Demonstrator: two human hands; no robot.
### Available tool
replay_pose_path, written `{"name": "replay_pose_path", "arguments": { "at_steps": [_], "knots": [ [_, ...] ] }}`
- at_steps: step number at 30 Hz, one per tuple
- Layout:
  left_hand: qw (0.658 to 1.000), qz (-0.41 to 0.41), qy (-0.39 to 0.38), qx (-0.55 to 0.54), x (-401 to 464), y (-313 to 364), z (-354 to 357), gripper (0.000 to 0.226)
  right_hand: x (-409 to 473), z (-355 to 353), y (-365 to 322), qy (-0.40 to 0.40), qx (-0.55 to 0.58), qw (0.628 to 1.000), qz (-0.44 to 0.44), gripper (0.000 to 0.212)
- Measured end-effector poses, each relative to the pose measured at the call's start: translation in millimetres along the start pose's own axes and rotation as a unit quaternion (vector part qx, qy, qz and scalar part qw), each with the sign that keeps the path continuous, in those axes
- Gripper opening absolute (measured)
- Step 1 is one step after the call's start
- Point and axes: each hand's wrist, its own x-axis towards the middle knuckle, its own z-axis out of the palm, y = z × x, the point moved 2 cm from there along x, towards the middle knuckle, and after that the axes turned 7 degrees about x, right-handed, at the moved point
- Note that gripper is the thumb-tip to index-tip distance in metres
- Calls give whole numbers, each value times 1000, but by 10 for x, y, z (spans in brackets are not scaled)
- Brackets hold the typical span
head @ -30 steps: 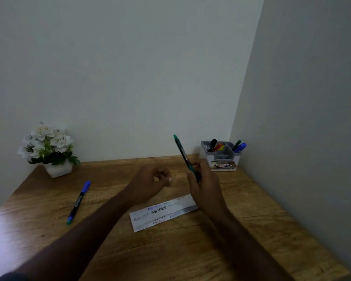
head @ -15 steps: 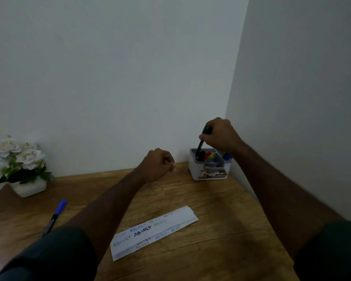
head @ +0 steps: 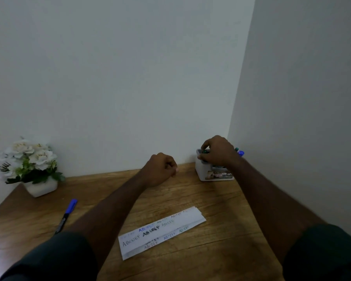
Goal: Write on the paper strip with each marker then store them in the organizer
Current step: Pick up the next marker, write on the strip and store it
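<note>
The white organizer [head: 214, 177] stands in the back right corner of the wooden table. My right hand [head: 218, 152] sits on top of it, fingers curled round the green marker [head: 205, 152], whose tip just shows between them. Other markers [head: 240, 153] poke out of the organizer on the far side of that hand. My left hand [head: 160, 169] hovers over the table as a loose fist and holds nothing. The paper strip [head: 162, 232], covered with lines of letters in several colours, lies in the middle. A blue-capped marker [head: 66, 216] lies on the table at the left.
A white pot of white flowers [head: 31, 165] stands at the back left by the wall. Walls close in the table [head: 221, 203] at the back and on the right.
My right hand has pushed the green marker down into the organizer and now sits low on its top. The left fist has barely moved.
</note>
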Motion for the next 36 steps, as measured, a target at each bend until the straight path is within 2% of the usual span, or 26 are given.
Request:
{"name": "replay_pose_path", "arguments": {
  "at_steps": [3, 6, 13, 16, 20, 23, 26, 28, 31, 34, 36],
  "knots": [
    [1000, 4, 14, -8, -134, -15, -136, 12, -137, -14, -190, 101, 60, 992, -35, 21],
    [1000, 2, 28, -1, -326, -89, -322, 13, -366, 110, -524, 120, 106, 983, -91, 8],
    [994, -77, 74, 36, -1177, -520, -899, 15, -822, 762, -1556, 14, 181, 973, -141, 10],
    [984, -136, 99, 57, -1660, -848, -1193, 21, -1031, 1073, -1999, -56, 217, 961, -165, 11],
    [965, -195, 139, 109, -2249, -1077, -1417, 33, -1319, 1453, -2549, -144, 240, 935, -219, 24],
    [959, -223, 143, 100, -2507, -1273, -1465, 32, -1461, 1677, -2874, -199, 208, 927, -239, 28],
    [955, -239, 149, 88, -2621, -1365, -1456, 35, -1551, 1741, -3035, -190, 132, 947, -221, 34],
    [955, -237, 152, 96, -2631, -1337, -1426, 37, -1570, 1729, -3039, -168, 127, 959, -190, 27],
    [957, -225, 159, 87, -2600, -1295, -1329, 28, -1560, 1708, -2946, -129, 130, 969, -168, 4],
    [955, -202, 209, 51, -2516, -1212, -1211, 5, -1532, 1600, -2825, -108, 115, 970, -187, 18],
    [956, -183, 229, 15, -2413, -1142, -1132, 18, -1499, 1497, -2728, -97, 70, 970, -210, 28]
  ]
}}
